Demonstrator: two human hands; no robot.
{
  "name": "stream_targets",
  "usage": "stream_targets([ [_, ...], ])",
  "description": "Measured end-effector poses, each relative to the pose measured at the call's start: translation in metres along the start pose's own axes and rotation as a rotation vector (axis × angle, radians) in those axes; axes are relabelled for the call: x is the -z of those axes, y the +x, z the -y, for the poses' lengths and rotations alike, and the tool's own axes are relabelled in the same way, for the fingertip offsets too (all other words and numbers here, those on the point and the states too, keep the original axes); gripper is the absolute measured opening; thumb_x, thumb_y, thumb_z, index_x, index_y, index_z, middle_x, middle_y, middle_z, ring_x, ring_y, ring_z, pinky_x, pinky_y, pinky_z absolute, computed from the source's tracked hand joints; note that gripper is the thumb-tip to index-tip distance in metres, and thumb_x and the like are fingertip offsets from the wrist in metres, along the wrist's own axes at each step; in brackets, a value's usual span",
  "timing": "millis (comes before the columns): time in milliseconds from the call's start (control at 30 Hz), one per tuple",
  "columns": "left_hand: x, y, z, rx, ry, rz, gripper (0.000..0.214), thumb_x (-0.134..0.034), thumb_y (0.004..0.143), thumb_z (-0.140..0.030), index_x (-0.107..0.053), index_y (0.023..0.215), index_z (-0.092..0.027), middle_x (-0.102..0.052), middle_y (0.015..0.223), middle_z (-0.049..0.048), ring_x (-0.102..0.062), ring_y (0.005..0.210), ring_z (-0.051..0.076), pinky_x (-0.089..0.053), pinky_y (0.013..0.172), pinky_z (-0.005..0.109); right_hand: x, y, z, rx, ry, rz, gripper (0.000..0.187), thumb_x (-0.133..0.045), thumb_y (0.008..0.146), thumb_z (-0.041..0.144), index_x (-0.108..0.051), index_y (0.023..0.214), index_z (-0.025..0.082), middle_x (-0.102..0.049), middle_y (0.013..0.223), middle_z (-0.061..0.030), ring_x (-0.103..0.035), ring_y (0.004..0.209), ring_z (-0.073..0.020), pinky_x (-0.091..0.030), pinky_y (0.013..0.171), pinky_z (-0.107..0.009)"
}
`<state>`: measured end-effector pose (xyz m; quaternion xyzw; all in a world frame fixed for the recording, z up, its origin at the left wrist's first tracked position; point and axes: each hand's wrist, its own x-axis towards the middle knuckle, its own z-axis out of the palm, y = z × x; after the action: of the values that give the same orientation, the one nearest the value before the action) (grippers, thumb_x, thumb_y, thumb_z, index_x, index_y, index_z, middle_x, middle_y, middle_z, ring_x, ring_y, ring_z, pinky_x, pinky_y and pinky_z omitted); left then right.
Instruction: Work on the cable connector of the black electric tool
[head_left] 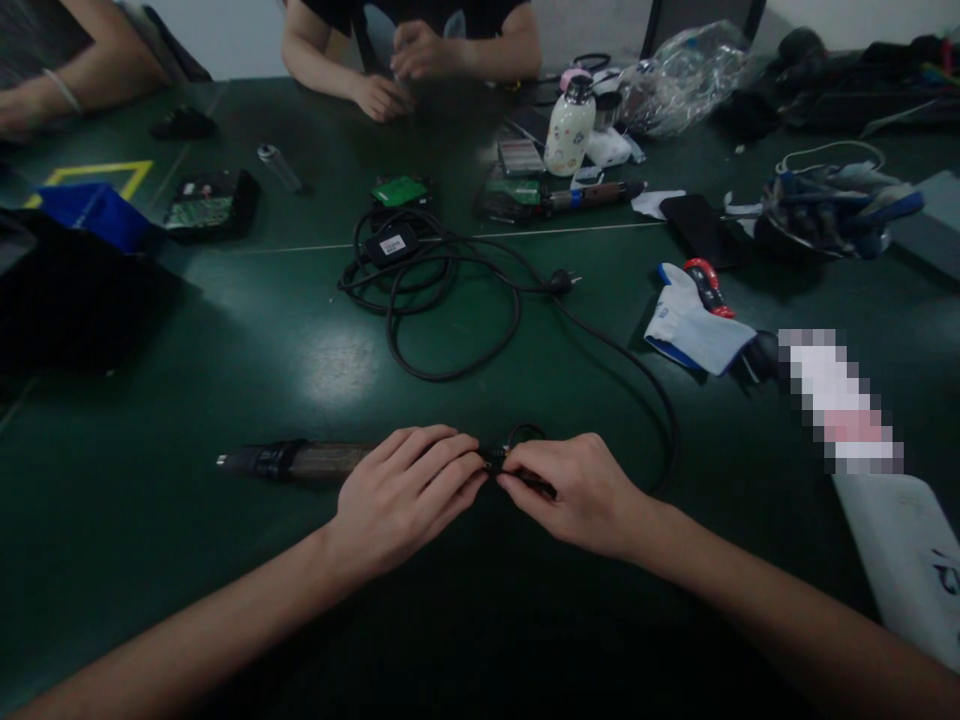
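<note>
A dark electric screwdriver (pixel 326 460) lies across the green table in front of me, its metal tip toward the left. My left hand (pixel 409 495) is closed over its rear part. Close against that end, my right hand (pixel 581 490) pinches a black cable connector (pixel 540 486) between thumb and fingers. The fingers partly hide the joint, so I cannot tell whether connector and screwdriver are joined. A black power cord (pixel 664 420) runs from near my right hand up to a coil with an adapter (pixel 390 243) and a plug (pixel 562 281).
To the right lie a work glove (pixel 694 325), red-handled pliers (pixel 709 288) and a white case (pixel 900 550). Farther back are a patterned bottle (pixel 570 130), another screwdriver (pixel 592 197) and circuit boards (pixel 401 190). Black cloth (pixel 67 300) is at left. Two people sit across the table.
</note>
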<state>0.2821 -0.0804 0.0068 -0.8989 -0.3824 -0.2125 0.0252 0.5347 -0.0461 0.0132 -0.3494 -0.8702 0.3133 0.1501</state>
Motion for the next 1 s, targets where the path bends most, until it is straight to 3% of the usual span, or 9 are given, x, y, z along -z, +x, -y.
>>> stream_targets([
  [1000, 0.0004, -0.0044, 0.0042, -0.051, 0.007, 0.047, 0.028, -0.069, 0.099, -0.024, -0.067, 0.127, -0.022, -0.071, 0.133, 0.0033, -0.066, 0.119, 0.025, -0.052, 0.095, 0.041, -0.0033, -0.0015, -0.0006, 0.021, -0.011, -0.048, 0.012, -0.062, 0.101, 0.025, -0.071, 0.096, 0.019, -0.072, 0.081, -0.0001, -0.060, 0.062, -0.0118, -0.036, 0.059, -0.025],
])
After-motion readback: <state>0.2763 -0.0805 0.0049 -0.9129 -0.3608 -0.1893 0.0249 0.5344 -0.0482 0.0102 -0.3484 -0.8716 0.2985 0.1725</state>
